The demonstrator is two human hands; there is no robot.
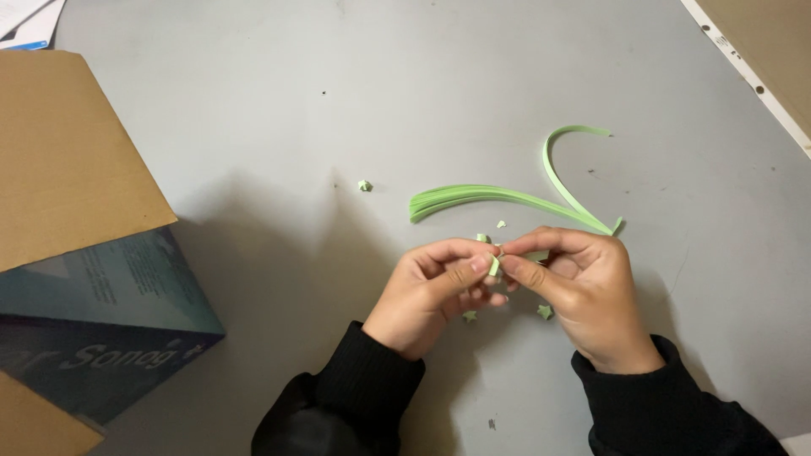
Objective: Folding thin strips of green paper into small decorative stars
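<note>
My left hand and my right hand meet at the fingertips over a grey table. Together they pinch a thin light green paper strip, folded small between thumbs and forefingers. Just beyond the hands lies a bundle of green paper strips, and one long strip curls up from near my right hand. Small folded green paper stars lie around: one to the far left, one under my left hand, one beside my right palm. Black sleeves cover both wrists.
An open cardboard box with a dark printed side stands at the left edge. White papers lie at the top left corner. A tan surface with a white edge strip runs along the top right.
</note>
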